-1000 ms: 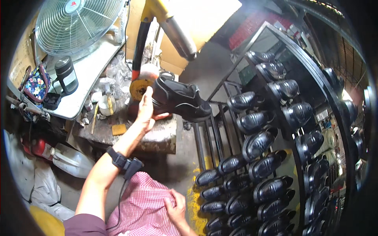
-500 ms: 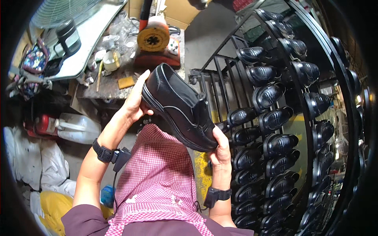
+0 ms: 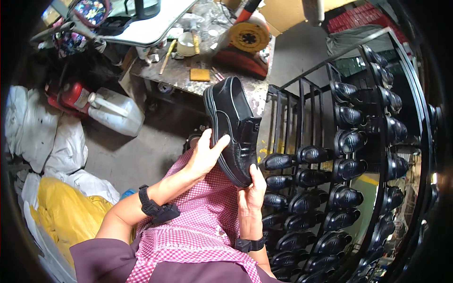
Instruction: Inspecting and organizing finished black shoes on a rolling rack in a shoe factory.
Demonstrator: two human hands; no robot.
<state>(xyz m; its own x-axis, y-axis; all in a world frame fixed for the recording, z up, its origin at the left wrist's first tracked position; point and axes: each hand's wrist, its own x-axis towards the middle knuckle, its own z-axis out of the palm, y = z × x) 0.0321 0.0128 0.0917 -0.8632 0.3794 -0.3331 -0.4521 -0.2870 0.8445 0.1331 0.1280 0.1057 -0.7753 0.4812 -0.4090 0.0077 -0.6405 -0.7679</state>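
Note:
Between my two hands is a black leather slip-on shoe (image 3: 236, 127), its heel end up toward the bench and its toe down toward me. My left hand (image 3: 206, 153) grips the sole edge and side, with the thumb lying on the upper. At the toe, my right hand (image 3: 252, 186) pinches the shoe with the thumb on top; its other fingers are partly hidden beneath. The shoe's opening and front strap face up. Behind it stands a workbench (image 3: 184, 78) with a yellow block (image 3: 200, 75) near its front edge.
A black metal rack (image 3: 325, 85) with rows of black shoes (image 3: 350, 141) fills the right side. On the bench are a machine with a yellow disc (image 3: 249, 37) and a pot (image 3: 188, 44). A white jug (image 3: 116, 112), red container (image 3: 75, 96) and yellow sack (image 3: 66, 212) lie at left.
The shoe has turned more upright, showing its top. My left hand has slid from the heel down to the sole's side; my right hand stays at the toe. The view has shifted left.

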